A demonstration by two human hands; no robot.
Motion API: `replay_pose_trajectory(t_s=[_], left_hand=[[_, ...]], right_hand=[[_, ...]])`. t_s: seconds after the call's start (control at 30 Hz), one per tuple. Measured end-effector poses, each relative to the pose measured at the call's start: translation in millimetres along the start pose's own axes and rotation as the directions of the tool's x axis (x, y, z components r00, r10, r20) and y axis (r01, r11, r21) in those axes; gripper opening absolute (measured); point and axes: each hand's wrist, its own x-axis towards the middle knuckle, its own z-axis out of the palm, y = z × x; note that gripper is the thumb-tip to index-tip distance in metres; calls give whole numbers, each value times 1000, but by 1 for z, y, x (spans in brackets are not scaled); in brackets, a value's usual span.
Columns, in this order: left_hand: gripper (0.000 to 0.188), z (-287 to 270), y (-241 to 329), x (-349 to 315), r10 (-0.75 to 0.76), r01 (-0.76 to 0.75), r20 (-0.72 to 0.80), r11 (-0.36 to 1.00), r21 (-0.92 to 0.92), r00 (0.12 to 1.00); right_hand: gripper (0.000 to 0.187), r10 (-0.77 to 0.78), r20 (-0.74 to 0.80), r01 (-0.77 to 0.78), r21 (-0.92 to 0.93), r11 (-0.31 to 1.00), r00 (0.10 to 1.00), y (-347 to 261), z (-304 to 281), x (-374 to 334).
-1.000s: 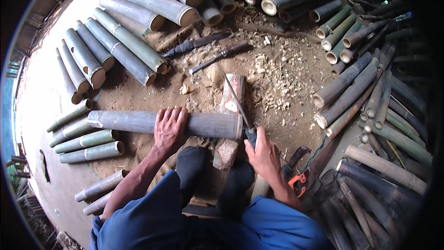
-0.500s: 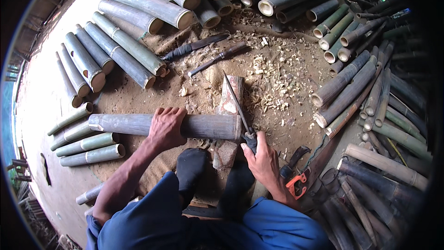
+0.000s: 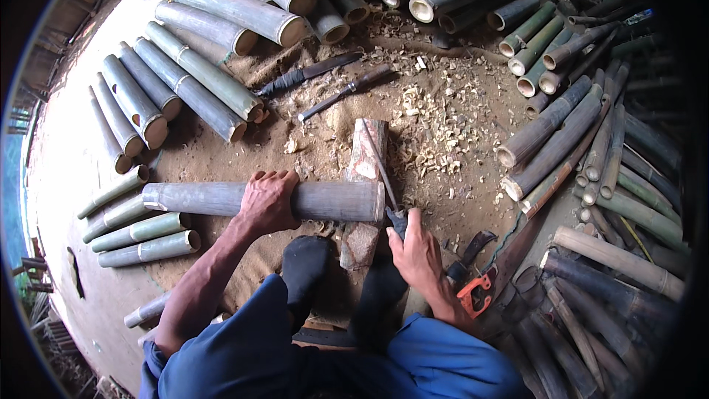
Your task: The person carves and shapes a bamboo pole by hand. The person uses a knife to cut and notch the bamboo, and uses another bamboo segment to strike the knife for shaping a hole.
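A thick grey-brown bamboo tube (image 3: pixel 336 201) lies crosswise in front of me, its right part resting on a wooden block (image 3: pixel 365 151). My left hand (image 3: pixel 269 203) is closed over the middle of the tube, holding it from above. In my right hand (image 3: pixel 415 250) is a knife (image 3: pixel 381 165) with a long narrow blade and a dark wrapped handle. The blade stands by the tube's right end, its tip slanting away from me over the block. Whether the edge touches the tube's rim, I cannot tell.
Beyond the block lie a large knife (image 3: pixel 314 74) and a chisel-like tool (image 3: pixel 347 92) among pale shavings (image 3: pixel 443 122). An orange-handled saw (image 3: pixel 476 294) is near my right forearm. Bamboo tubes lie at left (image 3: pixel 148 227), at the back (image 3: pixel 229 15) and at right (image 3: pixel 550 144).
My right hand and the knife have shifted slightly, the blade tip a little nearer to me. My left hand keeps its hold, and the bamboo tube stays in place.
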Motion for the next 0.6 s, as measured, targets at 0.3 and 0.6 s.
replay_pose_trajectory(t_s=[0.3,0.6], left_hand=[[58,2,6,-3,24,-24,-115,1000,3,993],[61,10,5,-10,35,-28,-210,999,35,977]], right_hand=[[36,120,38,-116,-98,988,992,14,21,12],[40,-208,-197,223,60,973,958,-12,-3,-12]])
